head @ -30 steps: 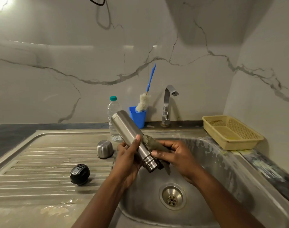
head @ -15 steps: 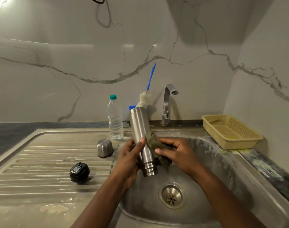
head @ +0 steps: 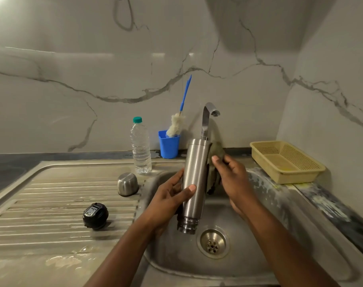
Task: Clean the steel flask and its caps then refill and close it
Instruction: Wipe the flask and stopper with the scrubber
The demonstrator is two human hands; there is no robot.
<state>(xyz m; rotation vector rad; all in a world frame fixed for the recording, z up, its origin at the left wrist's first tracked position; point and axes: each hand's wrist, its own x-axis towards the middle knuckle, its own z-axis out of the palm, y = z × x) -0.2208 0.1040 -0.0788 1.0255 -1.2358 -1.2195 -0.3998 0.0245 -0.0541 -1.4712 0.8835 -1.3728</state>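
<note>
Steel flask (head: 194,183), left hand (head: 168,200) gripping — cloth (head: 213,179) apparently touching.

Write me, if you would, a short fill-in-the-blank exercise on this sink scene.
1. The left hand holds the steel flask with its open mouth pointing ____.
2. The right hand holds a cloth against the ____.
3. The bottle brush stands in a ____ cup.
4. The steel cap and the black cap lie on the draining board, ____ of the basin.
Missing words: down; flask; blue; left.
</note>
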